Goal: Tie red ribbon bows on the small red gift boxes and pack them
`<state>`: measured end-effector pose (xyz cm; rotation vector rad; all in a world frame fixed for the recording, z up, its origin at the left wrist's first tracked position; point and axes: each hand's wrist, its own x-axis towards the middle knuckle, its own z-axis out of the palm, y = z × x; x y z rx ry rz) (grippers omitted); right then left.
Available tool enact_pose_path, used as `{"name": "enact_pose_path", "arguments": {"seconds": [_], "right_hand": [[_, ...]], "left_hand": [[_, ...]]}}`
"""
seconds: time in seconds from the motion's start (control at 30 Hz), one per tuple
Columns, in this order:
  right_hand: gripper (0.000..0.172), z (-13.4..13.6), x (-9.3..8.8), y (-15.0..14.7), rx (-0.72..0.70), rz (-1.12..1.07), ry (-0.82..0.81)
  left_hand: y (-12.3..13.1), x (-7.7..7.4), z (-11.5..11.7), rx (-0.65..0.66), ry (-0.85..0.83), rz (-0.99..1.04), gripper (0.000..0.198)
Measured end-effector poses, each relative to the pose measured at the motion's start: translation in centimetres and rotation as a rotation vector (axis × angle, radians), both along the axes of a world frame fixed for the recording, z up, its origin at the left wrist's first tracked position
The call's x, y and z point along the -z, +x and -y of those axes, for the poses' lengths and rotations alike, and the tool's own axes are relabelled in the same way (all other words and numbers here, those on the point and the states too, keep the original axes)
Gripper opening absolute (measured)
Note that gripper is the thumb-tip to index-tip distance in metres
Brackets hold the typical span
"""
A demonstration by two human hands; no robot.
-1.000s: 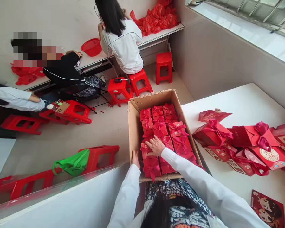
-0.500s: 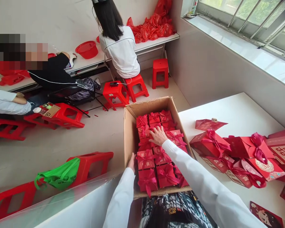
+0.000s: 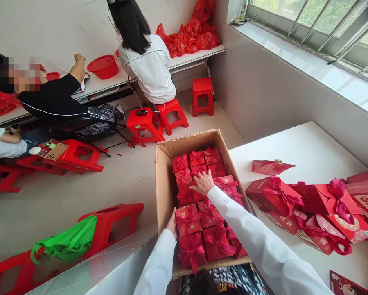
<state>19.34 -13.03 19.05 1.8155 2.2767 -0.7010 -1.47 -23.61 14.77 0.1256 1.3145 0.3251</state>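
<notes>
A white table (image 3: 294,151) at 3 o'clock carries loose red gift boxes (image 3: 321,217) tied with satin bows. At 6 o'clock, a cardboard carton (image 3: 164,184) holds rows of ribboned red boxes (image 3: 191,250). A co-worker in a white top (image 3: 147,69) sits at 12 o'clock on a red stool (image 3: 171,114), facing a white bench (image 3: 196,59). A green bag (image 3: 65,239) lies over an overturned red stool (image 3: 119,217) at 7 o'clock. The right hand (image 3: 204,183) rests open, palm down, on the boxes mid-carton. The left hand (image 3: 171,223) sits at a box's near edge beside the carton wall, its fingers partly hidden, so its grip cannot be told.
</notes>
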Motion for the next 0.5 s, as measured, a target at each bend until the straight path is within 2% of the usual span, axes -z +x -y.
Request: {"name": "enact_pose_path", "arguments": {"seconds": [0.13,0.2,0.27,0.33,0.4,0.5], "right_hand": [[0.054,-0.1,0.8,-0.1,0.011,0.002,-0.028],[0.054,-0.2,0.9,0.1,0.019,0.003,-0.014],[0.054,-0.2,0.8,0.2,0.023,0.002,0.0],[0.053,-0.1,0.8,0.3,0.027,0.003,-0.003],[0.052,0.2,0.9,0.4,0.03,0.006,-0.012],[0.051,0.7,1.2,0.6,0.03,0.008,-0.011]], "left_hand": [[-4.0,-1.6,-1.3,0.146,-0.03,-0.239,0.052],[-5.4,-2.1,-3.0,0.169,0.031,-0.311,0.048],[-5.6,-2.2,-5.5,0.163,0.11,-0.348,0.045],[-4.7,-1.5,-8.4,0.125,0.198,-0.352,0.044],[-3.1,-0.2,-11.1,0.072,0.252,-0.319,0.046],[-0.7,2.1,-13.1,0.024,0.207,-0.229,0.053]]}}
